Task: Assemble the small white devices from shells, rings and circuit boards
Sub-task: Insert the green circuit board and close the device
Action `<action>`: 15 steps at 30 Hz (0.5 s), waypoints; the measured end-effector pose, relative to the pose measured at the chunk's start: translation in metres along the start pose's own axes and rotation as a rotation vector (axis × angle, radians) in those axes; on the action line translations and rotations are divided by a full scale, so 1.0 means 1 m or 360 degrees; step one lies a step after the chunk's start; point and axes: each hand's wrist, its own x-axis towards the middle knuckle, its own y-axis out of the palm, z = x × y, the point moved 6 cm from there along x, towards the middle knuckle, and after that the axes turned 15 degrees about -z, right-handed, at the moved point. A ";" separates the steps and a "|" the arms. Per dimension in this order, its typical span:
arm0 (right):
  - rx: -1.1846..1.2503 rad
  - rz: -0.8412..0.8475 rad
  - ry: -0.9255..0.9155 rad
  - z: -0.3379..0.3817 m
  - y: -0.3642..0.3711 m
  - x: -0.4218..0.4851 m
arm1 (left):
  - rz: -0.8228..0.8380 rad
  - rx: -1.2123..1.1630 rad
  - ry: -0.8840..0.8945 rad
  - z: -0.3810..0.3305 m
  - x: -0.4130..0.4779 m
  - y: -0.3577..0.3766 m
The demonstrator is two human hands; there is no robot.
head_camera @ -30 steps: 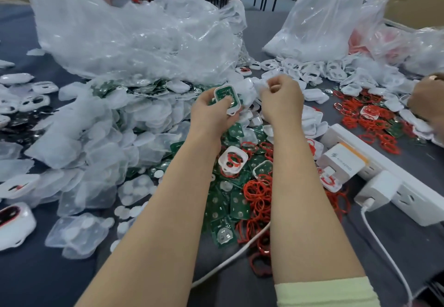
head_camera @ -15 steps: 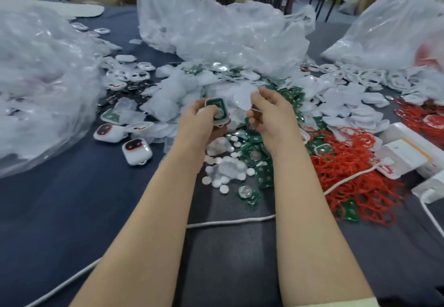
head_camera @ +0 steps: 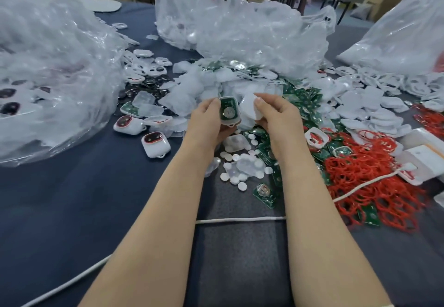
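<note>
- the left hand (head_camera: 204, 121) is holding a small white shell (head_camera: 230, 121) with rounded corners above the middle of the counter (head_camera: 72, 198), its fingers (head_camera: 213, 104) curling round the shell's edges.
- a glossy green circuit board (head_camera: 228, 104) with a round silver cell is sitting inside that shell, facing up.
- the right hand (head_camera: 276, 119) is pinching a smooth white cover (head_camera: 248, 110) between thumb and fingers, just beside the shell.
- a dark blue cloth is covering the counter.
- thin red rings (head_camera: 374, 181) are lying in a tangled heap on the right, touching loose green boards (head_camera: 305, 107).
- a finished device (head_camera: 155, 143), glossy white with a dark, red-edged window, is lying on the left near a crinkled clear bag (head_camera: 48, 66).
- flat white discs (head_camera: 240, 162) are lying scattered below the hands.
- a braided white cable (head_camera: 240, 219) is crossing the cloth.
</note>
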 end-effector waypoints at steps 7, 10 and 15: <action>0.0249 0.0022 0.0196 0.003 -0.005 0.000 | -0.0009 -0.0027 -0.0060 0.006 -0.002 0.005; 0.0293 -0.0012 0.0217 0.005 -0.008 -0.001 | 0.0009 -0.0019 -0.0048 0.007 -0.003 0.007; 0.0341 -0.0008 0.0247 0.004 -0.006 -0.003 | 0.0055 0.0020 0.0044 0.007 -0.004 0.008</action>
